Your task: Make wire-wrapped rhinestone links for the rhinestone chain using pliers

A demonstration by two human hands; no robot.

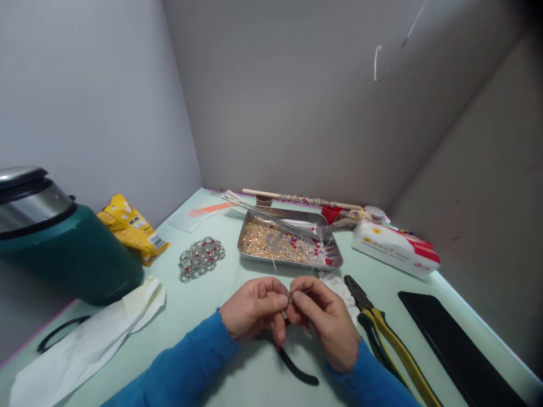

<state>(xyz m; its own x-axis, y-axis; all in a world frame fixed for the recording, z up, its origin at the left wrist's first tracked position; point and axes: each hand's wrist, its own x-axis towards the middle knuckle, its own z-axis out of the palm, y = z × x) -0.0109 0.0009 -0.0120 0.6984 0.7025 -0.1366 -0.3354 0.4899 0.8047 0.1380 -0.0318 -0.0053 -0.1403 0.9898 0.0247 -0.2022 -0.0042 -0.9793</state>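
Pale green desk point(178, 311) spreads before me, bearing a metal tray point(292, 264) of beads point(258, 240). Just short of it, my left hand point(255, 310) and right hand point(326, 315) pinch thin wire point(274, 265) between fingertips, one length sticking up past the left. My fingers hide its middle, too small to make out. Both hands angle inward, fingers curled, thumbs close together.

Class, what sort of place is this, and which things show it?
Probably a craft table for beadwork: a metal tray holds loose beads, a bundle of thin wires lies across it, and pliers lie nearby.
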